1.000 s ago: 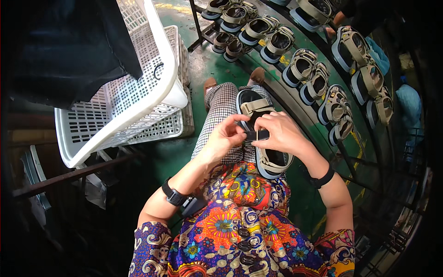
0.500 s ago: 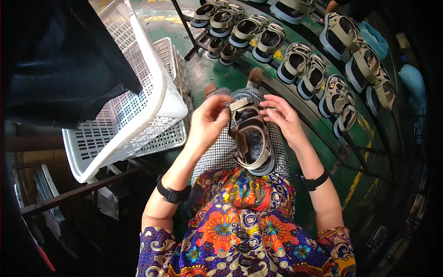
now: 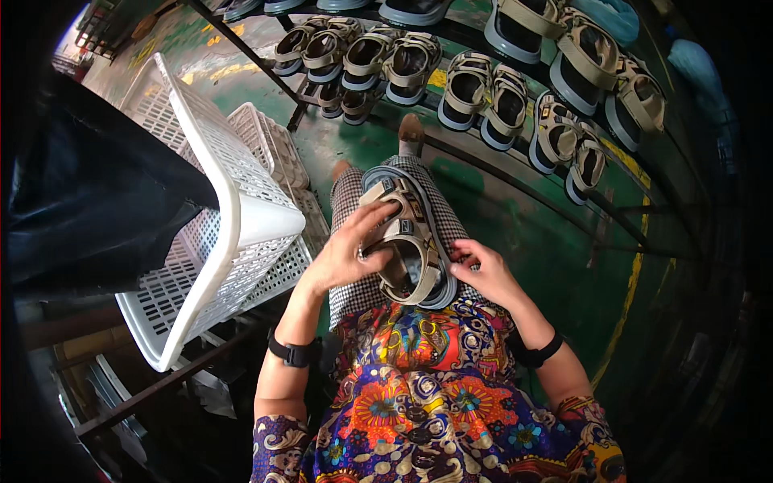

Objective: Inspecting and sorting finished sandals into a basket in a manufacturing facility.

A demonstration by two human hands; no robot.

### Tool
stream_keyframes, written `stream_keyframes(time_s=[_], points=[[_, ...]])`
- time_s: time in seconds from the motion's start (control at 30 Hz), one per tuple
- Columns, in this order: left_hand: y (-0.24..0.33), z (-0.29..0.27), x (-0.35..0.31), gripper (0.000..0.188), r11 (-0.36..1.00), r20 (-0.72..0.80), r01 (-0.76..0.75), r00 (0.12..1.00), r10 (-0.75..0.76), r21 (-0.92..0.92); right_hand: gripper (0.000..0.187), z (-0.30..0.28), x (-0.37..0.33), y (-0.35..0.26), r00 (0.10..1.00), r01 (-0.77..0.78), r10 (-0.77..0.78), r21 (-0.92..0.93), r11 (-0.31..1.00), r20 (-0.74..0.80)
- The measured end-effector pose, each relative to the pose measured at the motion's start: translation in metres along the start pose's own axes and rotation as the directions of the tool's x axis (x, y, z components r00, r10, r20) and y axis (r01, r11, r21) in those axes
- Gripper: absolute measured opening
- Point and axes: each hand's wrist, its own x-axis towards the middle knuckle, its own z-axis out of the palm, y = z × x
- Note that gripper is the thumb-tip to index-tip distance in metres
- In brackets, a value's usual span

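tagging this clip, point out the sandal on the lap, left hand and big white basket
Sandal (image 3: 409, 241), head view, beige strap
Left hand (image 3: 345, 251), head view, its back
Big white basket (image 3: 230, 221), head view, rim

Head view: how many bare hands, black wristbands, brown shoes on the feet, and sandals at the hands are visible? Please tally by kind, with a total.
Bare hands (left hand, right hand): 2
Black wristbands: 2
Brown shoes, one partly hidden: 2
Sandal at the hands: 1
Total: 7
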Motion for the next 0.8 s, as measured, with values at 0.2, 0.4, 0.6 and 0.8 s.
stream_keyframes(time_s=[0.2, 0.4, 0.6, 0.8], points=[[-0.026, 0.058, -0.029, 0.042, 0.965, -0.265, 0.263, 0.931, -0.250, 0.014, 0.037, 0.015, 0.022, -0.015, 0.988, 0.093, -0.096, -0.032, 0.995, -0.119], [-0.035, 0.060, -0.030, 0.039, 0.964, -0.291, 0.253, 0.919, -0.267, -0.084, 0.017, 0.009, 0.063, -0.007, 0.994, -0.108, 0.113, 0.225, 0.968, -0.009], [-0.033, 0.059, -0.030, 0.038, 0.970, -0.315, 0.242, 0.919, -0.239, -0.028, 0.014, 0.002, 0.075, -0.011, 0.982, -0.182, 0.174, 0.130, 0.975, 0.072], [-0.031, 0.056, -0.029, 0.037, 0.971, -0.306, 0.235, 0.923, -0.234, -0.033, 0.015, 0.000, 0.083, -0.022, 0.965, -0.242, 0.238, 0.023, 0.970, 0.113]])
